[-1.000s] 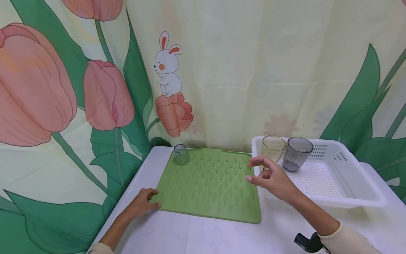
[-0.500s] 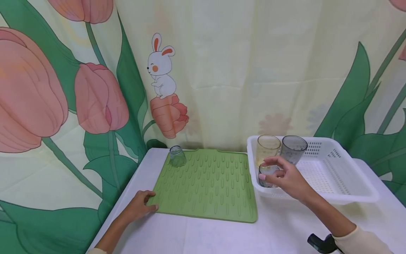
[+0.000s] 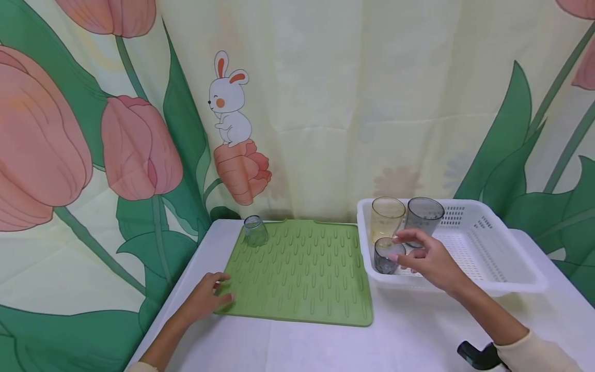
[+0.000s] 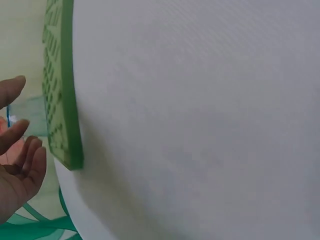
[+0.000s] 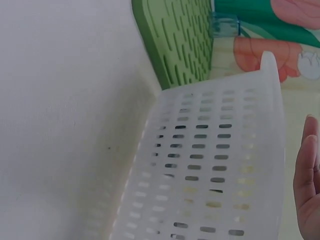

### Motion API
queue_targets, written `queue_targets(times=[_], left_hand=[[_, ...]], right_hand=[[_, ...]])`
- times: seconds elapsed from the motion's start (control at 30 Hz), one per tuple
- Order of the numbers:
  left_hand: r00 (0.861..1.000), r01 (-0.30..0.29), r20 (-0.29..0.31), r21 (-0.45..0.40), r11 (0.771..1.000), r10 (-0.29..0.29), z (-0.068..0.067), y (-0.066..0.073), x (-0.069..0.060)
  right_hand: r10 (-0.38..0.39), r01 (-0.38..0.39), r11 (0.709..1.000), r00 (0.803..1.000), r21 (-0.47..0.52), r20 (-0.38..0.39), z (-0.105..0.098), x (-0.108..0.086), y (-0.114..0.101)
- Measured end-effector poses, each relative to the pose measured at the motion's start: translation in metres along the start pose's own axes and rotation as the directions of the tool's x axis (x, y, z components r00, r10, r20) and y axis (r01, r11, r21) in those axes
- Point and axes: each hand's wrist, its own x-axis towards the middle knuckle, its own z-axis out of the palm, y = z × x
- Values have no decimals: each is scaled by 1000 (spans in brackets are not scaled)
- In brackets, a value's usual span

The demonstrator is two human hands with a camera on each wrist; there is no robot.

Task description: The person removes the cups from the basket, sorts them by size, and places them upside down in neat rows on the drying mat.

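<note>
My right hand (image 3: 429, 263) is over the near left corner of the white basket (image 3: 520, 287), its fingers loosely bent and thumb apart. Its fingertips overlap the right side of a small grey glass (image 3: 383, 261) inside the basket; whether they touch it cannot be told. Behind that glass stand an amber glass (image 3: 386, 219) and a taller grey glass (image 3: 424, 219). At the left front corner of the green ridged mat (image 3: 302, 279), my left hand (image 3: 202, 299) has its fingers spread apart, holding nothing. An upside-down bluish glass (image 3: 255, 232) rests on the mat's far left corner.
A white cloth covers the table (image 3: 316, 346). The perforated basket stands against the mat's right side, its slotted wall (image 5: 205, 150) showing in the right wrist view. Behind the table hangs a curtain (image 3: 316, 103) printed with tulips and a rabbit.
My right hand has moved right from the mat's edge to over the basket, uncovering the small grey glass. My left fingers have spread slightly at the mat's corner. The view has turned slightly right.
</note>
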Motion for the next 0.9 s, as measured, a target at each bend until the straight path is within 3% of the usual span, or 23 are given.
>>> queue_targets(times=[0.33, 0.6, 0.9], left_hand=[[997, -71, 28, -83, 994, 73, 6, 33, 15], [991, -111, 65, -144, 983, 121, 16, 63, 25], [970, -218, 69, -197, 956, 235, 17, 93, 32]], right_hand=[[13, -13, 1000, 1000, -28, -25, -14, 0, 18], [69, -71, 996, 997, -54, -30, -20, 2, 27], [86, -88, 993, 996, -81, -34, -27, 5, 35]])
